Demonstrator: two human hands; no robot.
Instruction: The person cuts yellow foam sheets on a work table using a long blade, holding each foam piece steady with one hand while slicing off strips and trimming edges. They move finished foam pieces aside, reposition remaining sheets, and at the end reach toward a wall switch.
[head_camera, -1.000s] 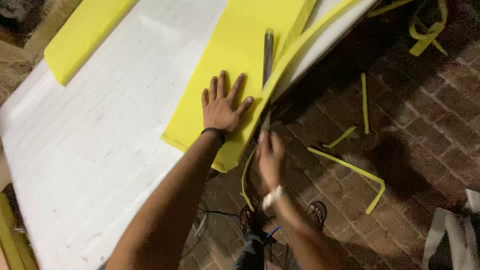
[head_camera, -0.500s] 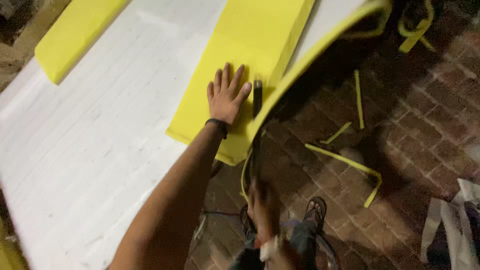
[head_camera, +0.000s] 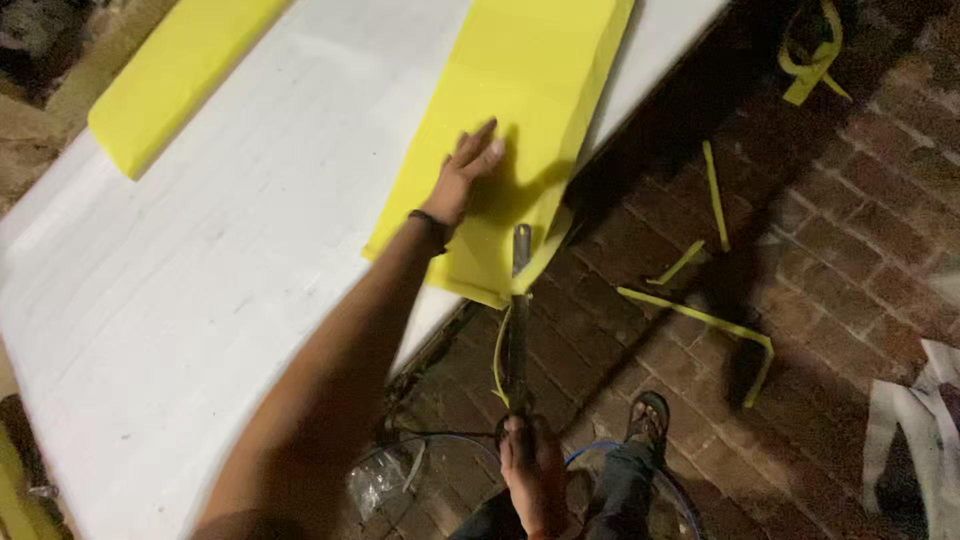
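Pressing flat with fingers spread, the left hand (head_camera: 468, 172) lies on the near part of a long yellow foam sheet (head_camera: 535, 90) that rests on the white counter (head_camera: 200, 300), its lower corner hanging just past the counter's edge. The right hand (head_camera: 530, 470) is closed around the handle of a long dark blade (head_camera: 518, 320), held low near the person's body; the blade's tip meets the foam sheet's near edge, where a thin yellow strip (head_camera: 545, 250) curls away from the sheet and hangs beside the blade. Two yellow foam pieces sit on the counter in all: the one under the hand, and a second foam slab (head_camera: 175, 75) well apart at the far left edge. On the brick floor (head_camera: 850, 230) four yellow offcuts show: a long bent strip (head_camera: 700, 320), a short one (head_camera: 680, 265), an upright one (head_camera: 712, 190), and a tangled knot (head_camera: 812, 55) farther off. One sandalled foot (head_camera: 648, 415) stands near the right hand.
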